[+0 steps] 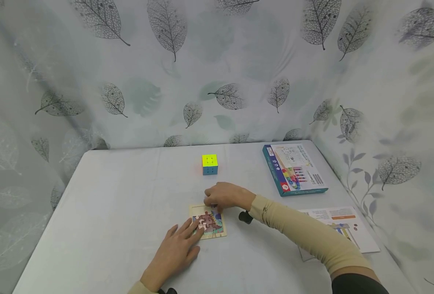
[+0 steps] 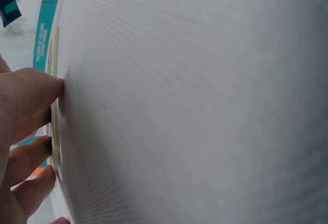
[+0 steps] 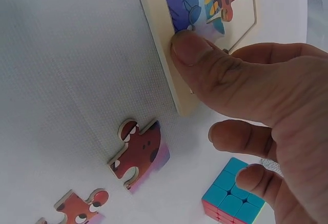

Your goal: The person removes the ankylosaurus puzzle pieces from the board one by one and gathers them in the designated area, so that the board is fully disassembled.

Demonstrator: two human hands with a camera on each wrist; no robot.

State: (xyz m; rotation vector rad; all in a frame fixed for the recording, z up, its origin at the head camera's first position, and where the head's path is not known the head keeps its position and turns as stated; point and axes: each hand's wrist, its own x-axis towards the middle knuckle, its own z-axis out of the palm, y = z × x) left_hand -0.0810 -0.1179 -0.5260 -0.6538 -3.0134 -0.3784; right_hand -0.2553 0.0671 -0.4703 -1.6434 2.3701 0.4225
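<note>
A square wooden puzzle point(image 1: 213, 235) with a light frame lies flat, partly filled with red, blue and purple pieces; bare wood shows in the right wrist view. My left hand point(image 1: 176, 249) has its fingers spread, their tips on the puzzle's left side; the left wrist view shows fingers point(image 2: 31, 157) along its thin edge. My right hand point(image 1: 226, 196) bends over the far right corner, its thumb point(image 3: 192, 49) on the frame point(image 3: 159, 39). Whether it pinches a piece is hidden. A loose red piece point(image 3: 141, 151) and another piece point(image 3: 79, 207) lie beside the puzzle.
A cube point(image 1: 209, 164) with a yellow top stands beyond the puzzle. At the back right lies a flat box point(image 1: 297, 169), and nearer on the right a printed sheet or booklet point(image 1: 364, 237), partly behind my right sleeve. A patterned curtain hangs behind the white table point(image 1: 110, 212).
</note>
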